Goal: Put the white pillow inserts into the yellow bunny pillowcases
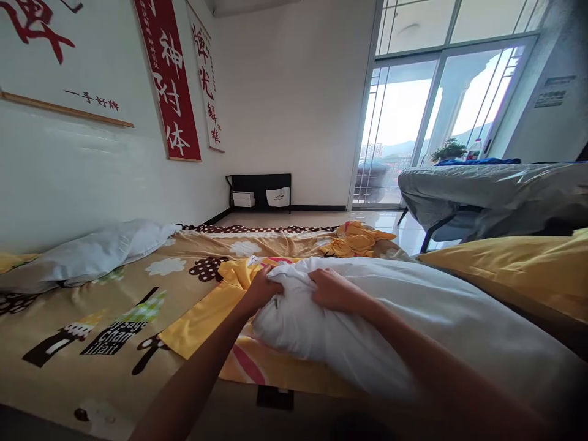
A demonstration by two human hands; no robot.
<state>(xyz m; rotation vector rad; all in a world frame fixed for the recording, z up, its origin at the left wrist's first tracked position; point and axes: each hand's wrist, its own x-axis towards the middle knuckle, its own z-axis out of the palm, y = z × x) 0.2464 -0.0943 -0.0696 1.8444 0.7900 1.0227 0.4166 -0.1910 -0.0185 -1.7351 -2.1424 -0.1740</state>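
A long white pillow [413, 331] lies across the bed in front of me, its far end bunched up. My left hand [261, 288] grips that bunched end from the left, fingers closed on the white fabric. My right hand [333, 289] presses on top of the same end, fingers curled into the cloth. Under the pillow lies a yellow pillowcase [206, 318] with pink stripes, spread flat on the patterned sheet [114, 306].
Another white pillow [96, 251] rests by the left wall. A crumpled yellow cloth [356, 240] sits at the bed's far end. A yellow pillow [519, 269] lies at right. Beyond it stands a covered table [487, 190] near the glass balcony doors.
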